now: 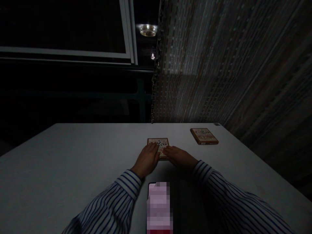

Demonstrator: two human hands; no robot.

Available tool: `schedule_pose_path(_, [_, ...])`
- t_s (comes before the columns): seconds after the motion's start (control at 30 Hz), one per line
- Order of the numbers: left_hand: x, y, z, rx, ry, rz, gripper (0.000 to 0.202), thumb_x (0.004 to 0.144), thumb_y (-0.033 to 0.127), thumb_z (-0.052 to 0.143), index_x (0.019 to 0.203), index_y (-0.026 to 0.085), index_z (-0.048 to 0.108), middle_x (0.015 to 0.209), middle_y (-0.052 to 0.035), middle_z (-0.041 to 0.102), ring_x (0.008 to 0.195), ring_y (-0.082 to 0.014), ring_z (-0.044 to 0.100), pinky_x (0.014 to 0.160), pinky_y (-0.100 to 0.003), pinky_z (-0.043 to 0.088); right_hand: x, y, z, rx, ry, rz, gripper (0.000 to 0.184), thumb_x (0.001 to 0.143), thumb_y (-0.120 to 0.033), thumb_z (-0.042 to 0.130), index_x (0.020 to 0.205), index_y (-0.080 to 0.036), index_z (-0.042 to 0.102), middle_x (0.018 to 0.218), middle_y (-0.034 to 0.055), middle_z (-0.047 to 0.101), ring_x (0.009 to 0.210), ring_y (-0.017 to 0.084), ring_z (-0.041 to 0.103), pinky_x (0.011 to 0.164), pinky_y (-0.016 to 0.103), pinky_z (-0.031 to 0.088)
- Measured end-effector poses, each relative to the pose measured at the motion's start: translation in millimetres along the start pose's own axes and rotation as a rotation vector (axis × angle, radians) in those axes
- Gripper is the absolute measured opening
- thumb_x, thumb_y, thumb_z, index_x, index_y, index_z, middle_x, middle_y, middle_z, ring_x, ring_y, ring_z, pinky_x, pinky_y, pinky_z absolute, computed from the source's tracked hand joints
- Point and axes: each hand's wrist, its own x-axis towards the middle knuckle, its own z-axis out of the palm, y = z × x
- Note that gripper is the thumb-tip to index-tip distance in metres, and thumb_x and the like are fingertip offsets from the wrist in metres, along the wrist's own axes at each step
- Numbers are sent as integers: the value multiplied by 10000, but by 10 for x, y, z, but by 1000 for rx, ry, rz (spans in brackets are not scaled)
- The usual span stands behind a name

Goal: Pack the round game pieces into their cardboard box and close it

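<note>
A small square puzzle board with an orange-brown frame lies flat on the white table. My left hand rests on its near left part, fingers stretched flat. My right hand lies on its near right part, fingers also flat and pointing left. Both hands cover the board's near half. Both arms wear striped sleeves. The room is dim, so small pieces on the board are hard to make out.
A second orange-framed box or board lies at the far right of the table. A phone with a lit screen sits near me between my arms. A curtain hangs behind the table; a dark window is at the left.
</note>
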Motion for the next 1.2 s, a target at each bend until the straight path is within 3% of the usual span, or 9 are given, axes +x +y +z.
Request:
schedule_pose_path(0.13, [-98,35,67,15,-37,-27,444,870,336,237,1237,129,376,1319,-110,373,1238,-224,276,1004,-426,237,-5,10,14,8,-8,21,322,847,-228,385,1117,-105,510,1170,125,527,1101,209,459,937,365,373])
schedule_pose_path(0.37, [-199,-180,-24,30,-102,-88,488,873,374,175,1283,146,313,1352,-89,325,1250,-209,254,1015,-411,217,-33,36,41,26,25,-8,342,849,-212,370,1129,-69,504,1175,143,521,1106,215,454,946,361,369])
schedule_pose_path(0.73, [172,-313,-40,35,-199,-148,529,860,396,181,1277,102,321,1354,-114,313,1258,-249,220,1014,-418,206,-38,43,45,29,14,12,352,845,-220,370,1145,-89,501,1189,117,515,1115,203,441,964,342,344])
schedule_pose_path(0.87, [186,-339,-10,28,-182,-140,525,860,397,196,1275,100,320,1351,-124,314,1252,-251,234,1004,-423,221,17,54,-21,106,28,61,335,849,-268,379,1118,-132,525,1138,94,553,1061,181,479,931,315,363])
schedule_pose_path(1.0, [171,-350,5,25,-150,-141,495,855,393,236,1259,128,346,1338,-117,341,1235,-250,273,986,-422,250,167,62,-52,96,75,217,330,864,-285,344,1080,-139,546,1118,100,558,1046,184,474,902,326,360])
schedule_pose_path(1.2, [162,-296,-39,23,-22,-137,414,837,374,320,1136,141,487,1237,-125,464,1142,-219,405,955,-361,299,280,69,-1,61,29,318,330,856,-288,354,1079,-144,550,1143,91,537,1089,189,423,916,321,318])
